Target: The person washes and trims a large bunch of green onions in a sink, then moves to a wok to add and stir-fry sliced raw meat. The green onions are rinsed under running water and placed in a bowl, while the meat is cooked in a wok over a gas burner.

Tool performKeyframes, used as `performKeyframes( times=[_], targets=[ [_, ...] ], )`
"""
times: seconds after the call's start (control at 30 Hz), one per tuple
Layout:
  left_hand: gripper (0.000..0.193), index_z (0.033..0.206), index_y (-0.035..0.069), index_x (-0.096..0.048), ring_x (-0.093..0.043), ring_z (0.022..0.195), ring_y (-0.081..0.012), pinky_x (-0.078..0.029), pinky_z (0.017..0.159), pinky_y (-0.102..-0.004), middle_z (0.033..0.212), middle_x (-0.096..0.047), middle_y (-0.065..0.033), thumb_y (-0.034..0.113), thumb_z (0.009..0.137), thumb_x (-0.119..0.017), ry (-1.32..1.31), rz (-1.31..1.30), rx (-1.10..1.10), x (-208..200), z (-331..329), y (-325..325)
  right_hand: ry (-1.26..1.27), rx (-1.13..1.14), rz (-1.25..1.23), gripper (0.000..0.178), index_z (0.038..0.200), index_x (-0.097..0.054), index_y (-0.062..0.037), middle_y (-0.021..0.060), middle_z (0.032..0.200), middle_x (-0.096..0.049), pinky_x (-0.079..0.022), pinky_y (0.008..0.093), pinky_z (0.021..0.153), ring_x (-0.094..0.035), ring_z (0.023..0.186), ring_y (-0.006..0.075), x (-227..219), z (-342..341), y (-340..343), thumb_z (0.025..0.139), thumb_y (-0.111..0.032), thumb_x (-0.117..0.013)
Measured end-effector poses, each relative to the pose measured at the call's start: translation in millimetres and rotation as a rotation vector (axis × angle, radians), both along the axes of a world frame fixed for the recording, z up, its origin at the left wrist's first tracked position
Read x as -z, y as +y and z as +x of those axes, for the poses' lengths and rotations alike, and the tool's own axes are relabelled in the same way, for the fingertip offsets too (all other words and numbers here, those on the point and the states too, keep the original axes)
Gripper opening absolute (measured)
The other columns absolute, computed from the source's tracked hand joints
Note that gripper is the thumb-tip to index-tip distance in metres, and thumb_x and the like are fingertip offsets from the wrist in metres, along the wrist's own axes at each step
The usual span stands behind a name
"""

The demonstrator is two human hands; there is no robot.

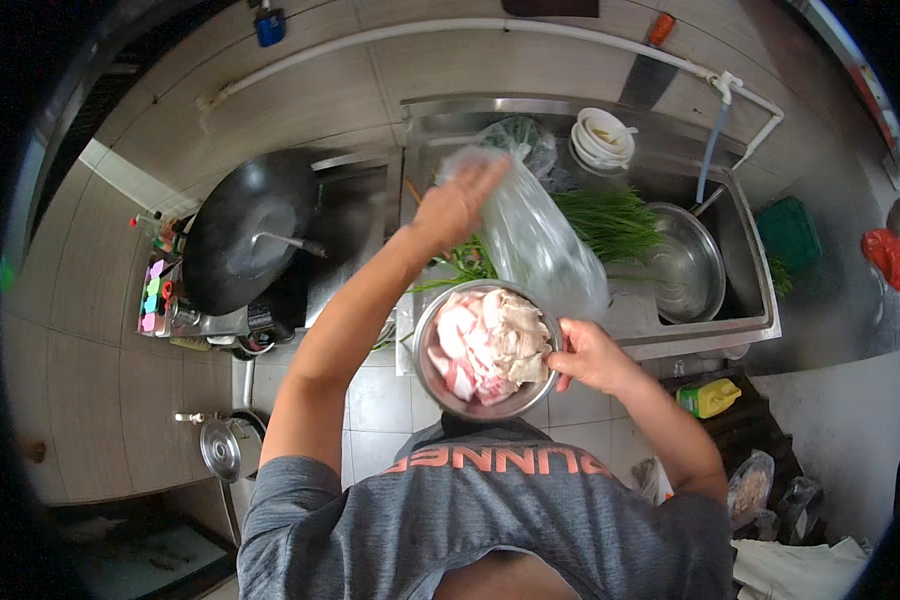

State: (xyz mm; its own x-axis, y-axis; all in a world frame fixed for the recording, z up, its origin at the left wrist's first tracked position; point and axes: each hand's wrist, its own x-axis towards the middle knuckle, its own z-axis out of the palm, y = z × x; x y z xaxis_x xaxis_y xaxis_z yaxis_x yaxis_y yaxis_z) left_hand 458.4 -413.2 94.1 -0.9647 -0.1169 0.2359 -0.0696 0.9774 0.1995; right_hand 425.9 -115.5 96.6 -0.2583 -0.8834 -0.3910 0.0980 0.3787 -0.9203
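My right hand (588,357) grips the right rim of a round metal bowl (422,352), thumb over the edge. Pieces of raw pale pink meat (460,345) fill it, with a paler, cream-coloured folded piece on the right side. The bowl is in front of my body, by the front edge of the sink counter. Farther off, my left hand (455,205) is closed on the upper end of a clear plastic bag (542,240), its fingers a little blurred. The bag hangs down slantwise to just behind the bowl, and looks mostly see-through.
Long green vegetables (610,222) lie on the steel sink counter (620,318), beside stacked white bowls (602,140). A metal basin (692,265) sits in the sink at right. On the left, a black wok (235,235) holds a ladle (290,243). A yellow bottle (715,398) stands lower right.
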Motion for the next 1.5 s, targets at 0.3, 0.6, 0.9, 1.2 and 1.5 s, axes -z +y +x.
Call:
performKeyframes(
  times=[0.3,0.6,0.9,1.2,1.5],
  targets=[
    [0.021,0.105,0.003,-0.064,-0.061,0.100,-0.0192,-0.057,0.075,-0.0388,0.112,-0.063,-0.0075,-0.001,0.086,-0.057,0.294,1.676,-0.091,7.7,-101.8,6.9,-0.190,0.512,-0.065,0.021,0.100,-0.058,0.0005,0.0075,0.087,-0.063,-0.052,0.0254,0.050,-0.060,0.068,0.0131,53.1,-47.0,90.6,0.080,-0.006,-0.058],
    [0.033,0.106,0.008,-0.066,-0.050,0.122,-0.0267,-0.056,0.079,-0.0324,0.130,-0.053,-0.0142,-0.007,0.079,-0.054,-0.019,-0.182,0.106,35.7,-28.1,56.3,-0.222,0.667,-0.081,0.022,0.102,-0.057,0.0001,0.0072,0.083,-0.063,-0.050,0.0245,0.048,-0.060,0.055,0.0133,94.0,-40.5,86.5,0.082,-0.009,-0.058],
    [0.016,0.098,-0.001,-0.063,-0.065,0.071,-0.0285,-0.051,0.063,-0.0345,0.085,-0.067,-0.0140,0.000,0.084,-0.057,0.365,0.740,-0.137,34.5,87.0,56.0,-0.208,0.804,-0.096,0.022,0.101,-0.056,-0.0031,0.0054,0.085,-0.062,-0.050,0.0250,0.052,-0.058,0.063,0.0124,79.1,20.5,36.9,0.080,-0.008,-0.061],
    [0.056,0.126,0.010,-0.046,-0.057,0.103,-0.0430,-0.045,0.086,-0.0496,0.108,-0.063,-0.0232,0.054,0.093,-0.039,-0.024,0.646,-0.629,106.2,237.9,-168.4,-0.436,0.846,-0.322,0.014,0.082,-0.058,-0.0027,0.0064,0.081,-0.062,-0.041,0.0227,0.041,-0.058,0.060,0.0139,79.7,141.5,-102.9,0.068,0.000,-0.059],
    [0.029,0.113,0.012,-0.059,-0.061,0.048,-0.0176,-0.049,0.039,-0.0298,0.090,-0.064,-0.0106,0.018,0.085,-0.056,0.266,1.244,-0.686,108.9,401.4,-176.6,-0.473,0.600,-0.017,0.012,0.080,-0.058,-0.0083,0.0007,0.073,-0.056,-0.050,0.0297,0.050,-0.052,0.061,0.0134,35.6,183.6,-259.9,0.070,-0.002,-0.055]
  ],
)
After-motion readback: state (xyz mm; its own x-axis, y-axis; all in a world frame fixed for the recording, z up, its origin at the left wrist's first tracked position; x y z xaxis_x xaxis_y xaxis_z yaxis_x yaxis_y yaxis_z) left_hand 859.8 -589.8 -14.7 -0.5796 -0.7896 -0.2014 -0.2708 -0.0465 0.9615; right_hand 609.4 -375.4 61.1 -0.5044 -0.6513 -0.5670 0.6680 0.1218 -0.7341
